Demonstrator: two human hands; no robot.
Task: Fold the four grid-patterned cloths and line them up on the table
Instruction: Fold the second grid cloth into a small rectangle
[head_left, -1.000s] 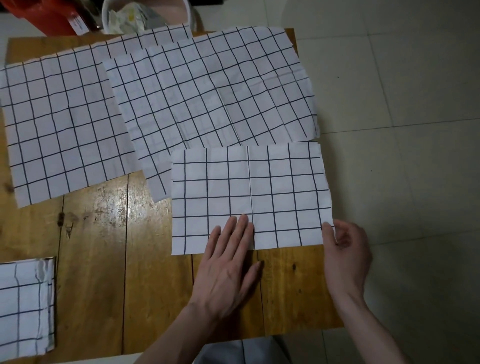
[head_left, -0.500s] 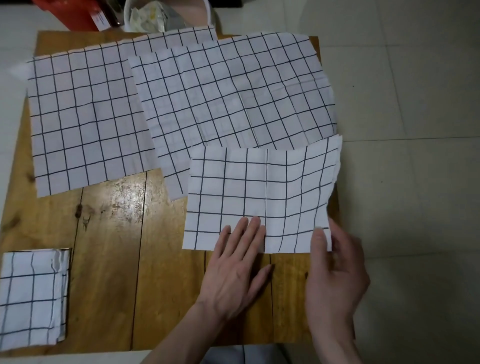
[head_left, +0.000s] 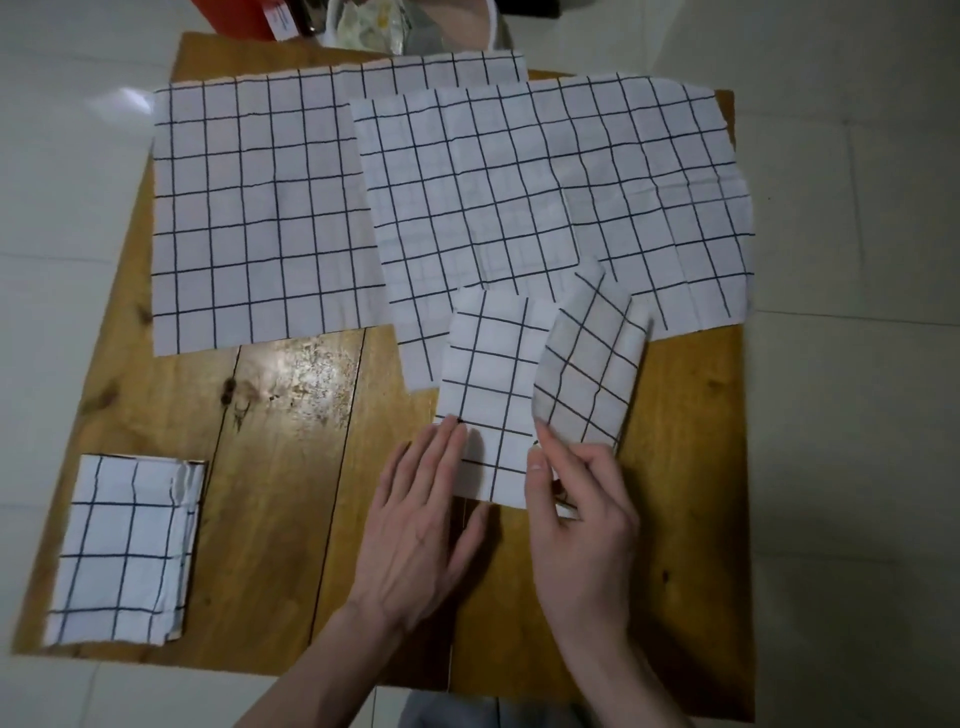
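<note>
Since the earlier frame, the right hand (head_left: 576, 525) has swung the right half of the half-folded cloth (head_left: 493, 395) up and leftward, pinching its near edge. Left hand (head_left: 415, 519) lies flat, fingers straight, pressing the near left corner on the wooden table (head_left: 291, 467). Two unfolded cloths (head_left: 260, 208) lie behind; a folded cloth (head_left: 124, 551) sits near left

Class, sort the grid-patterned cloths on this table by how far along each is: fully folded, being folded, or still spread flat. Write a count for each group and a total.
Fully folded cloth, near left corner of the wooden table: 1
Half-folded cloth, left hand pressing it, right hand turning its flap over: 1
Cloths spread flat: 2, the left flat cloth and the right flat cloth
Total: 4
</note>
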